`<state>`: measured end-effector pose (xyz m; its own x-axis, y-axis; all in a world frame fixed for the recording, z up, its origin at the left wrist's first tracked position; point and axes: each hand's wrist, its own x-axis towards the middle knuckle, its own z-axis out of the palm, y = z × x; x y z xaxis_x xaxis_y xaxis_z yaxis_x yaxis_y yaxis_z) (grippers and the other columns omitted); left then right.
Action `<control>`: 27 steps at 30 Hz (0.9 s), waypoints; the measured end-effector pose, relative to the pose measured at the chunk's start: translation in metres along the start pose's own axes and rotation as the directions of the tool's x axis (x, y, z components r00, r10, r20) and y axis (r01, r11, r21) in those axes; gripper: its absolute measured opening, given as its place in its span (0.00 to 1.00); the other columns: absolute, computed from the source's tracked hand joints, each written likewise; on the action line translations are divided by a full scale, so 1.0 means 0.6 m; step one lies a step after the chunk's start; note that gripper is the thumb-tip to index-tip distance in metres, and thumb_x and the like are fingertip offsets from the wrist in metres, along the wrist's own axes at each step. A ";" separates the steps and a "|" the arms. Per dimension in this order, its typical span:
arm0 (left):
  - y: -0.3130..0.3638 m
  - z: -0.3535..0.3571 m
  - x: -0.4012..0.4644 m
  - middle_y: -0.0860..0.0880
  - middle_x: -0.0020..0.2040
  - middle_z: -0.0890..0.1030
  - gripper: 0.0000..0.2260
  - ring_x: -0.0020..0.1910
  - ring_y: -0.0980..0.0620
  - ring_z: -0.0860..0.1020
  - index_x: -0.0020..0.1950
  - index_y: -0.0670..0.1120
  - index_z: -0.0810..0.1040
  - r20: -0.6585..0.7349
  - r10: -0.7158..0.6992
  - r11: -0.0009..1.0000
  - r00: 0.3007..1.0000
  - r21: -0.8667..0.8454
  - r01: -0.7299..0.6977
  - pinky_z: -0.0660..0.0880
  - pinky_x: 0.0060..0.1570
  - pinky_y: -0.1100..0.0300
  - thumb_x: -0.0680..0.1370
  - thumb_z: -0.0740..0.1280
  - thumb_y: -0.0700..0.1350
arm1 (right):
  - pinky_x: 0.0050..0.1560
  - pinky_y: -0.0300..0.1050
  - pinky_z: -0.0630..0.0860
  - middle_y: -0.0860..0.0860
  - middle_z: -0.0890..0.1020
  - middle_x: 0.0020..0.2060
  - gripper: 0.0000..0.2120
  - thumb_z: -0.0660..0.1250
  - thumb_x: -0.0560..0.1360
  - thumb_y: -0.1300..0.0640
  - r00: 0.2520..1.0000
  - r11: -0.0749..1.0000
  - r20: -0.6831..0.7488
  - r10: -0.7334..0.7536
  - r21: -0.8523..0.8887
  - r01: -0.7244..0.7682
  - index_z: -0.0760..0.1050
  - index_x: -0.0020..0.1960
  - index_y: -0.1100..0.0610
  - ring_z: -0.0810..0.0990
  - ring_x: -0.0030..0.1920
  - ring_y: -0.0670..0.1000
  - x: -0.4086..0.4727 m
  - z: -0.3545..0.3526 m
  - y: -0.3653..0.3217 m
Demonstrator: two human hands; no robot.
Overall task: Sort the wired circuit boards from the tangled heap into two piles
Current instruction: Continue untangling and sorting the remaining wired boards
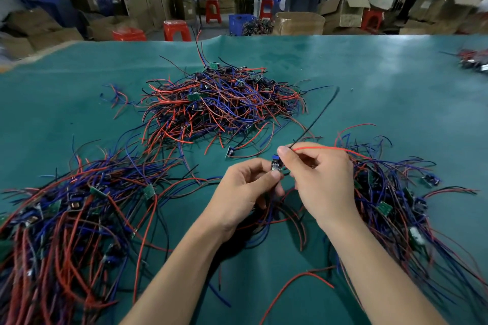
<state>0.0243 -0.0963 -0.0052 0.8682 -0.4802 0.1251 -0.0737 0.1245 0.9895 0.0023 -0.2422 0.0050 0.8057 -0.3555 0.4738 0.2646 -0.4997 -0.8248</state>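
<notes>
Centrally, just near of the heap, both hands meet over the table. The left hand (247,187) has a narrow grip, thumb and fingers pinching a small circuit board (276,165) held upright above the green cover. The right hand (320,179) touches the same board from the right, and its thumb and forefinger pinch a red wire (322,148) that runs right from the fingertips toward the right pile. A black wire (317,119) rises from the same pinch and slants far and right, blurred along its length.

Beyond the hands, at the middle of the table (383,82), lies the tangled heap (221,105) of red, blue and black leads with small green boards scattered through it. One loose board (229,152) sits at the heap's near edge, just far of the left hand. A left pile (71,219) spreads across the near left, its wires trailing toward the near edge. A right pile (396,206) lies just right of the right hand, partly under the right forearm.

At the far right edge of the table sits another small bundle (474,59), blurred. Past the table stand red stools (177,30), cardboard boxes (299,23) and a blue crate (240,23).
</notes>
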 end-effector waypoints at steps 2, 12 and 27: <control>-0.001 -0.002 0.000 0.49 0.31 0.79 0.06 0.29 0.57 0.73 0.43 0.42 0.75 0.017 0.002 1.000 1.000 -0.015 -0.002 0.69 0.31 0.68 0.80 0.66 0.38 | 0.41 0.47 0.76 0.43 0.81 0.29 0.13 0.72 0.76 0.47 0.998 0.993 -0.022 -0.061 -0.107 0.058 0.82 0.36 0.52 0.80 0.33 0.46 0.006 -0.012 0.000; -0.006 0.001 0.001 0.50 0.31 0.80 0.03 0.29 0.57 0.72 0.45 0.41 0.79 0.095 -0.026 0.999 0.995 0.021 0.024 0.66 0.30 0.68 0.79 0.68 0.37 | 0.29 0.43 0.75 0.43 0.79 0.24 0.12 0.71 0.78 0.53 0.863 0.972 -0.473 0.179 0.222 -0.080 0.78 0.36 0.50 0.77 0.23 0.43 0.049 -0.089 0.027; 0.000 0.001 0.003 0.50 0.34 0.80 0.08 0.29 0.56 0.70 0.40 0.47 0.81 -0.133 0.012 1.000 0.991 -0.010 -0.014 0.66 0.28 0.65 0.79 0.68 0.42 | 0.34 0.43 0.73 0.45 0.84 0.32 0.15 0.70 0.71 0.39 0.964 0.989 0.237 0.124 0.049 -0.139 0.85 0.41 0.50 0.79 0.31 0.42 -0.001 -0.005 -0.014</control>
<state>0.0254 -0.0975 -0.0050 0.9249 -0.3585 0.1263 -0.0808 0.1394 0.9869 -0.0022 -0.2402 0.0124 0.9347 -0.2172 0.2812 0.1755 -0.4059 -0.8969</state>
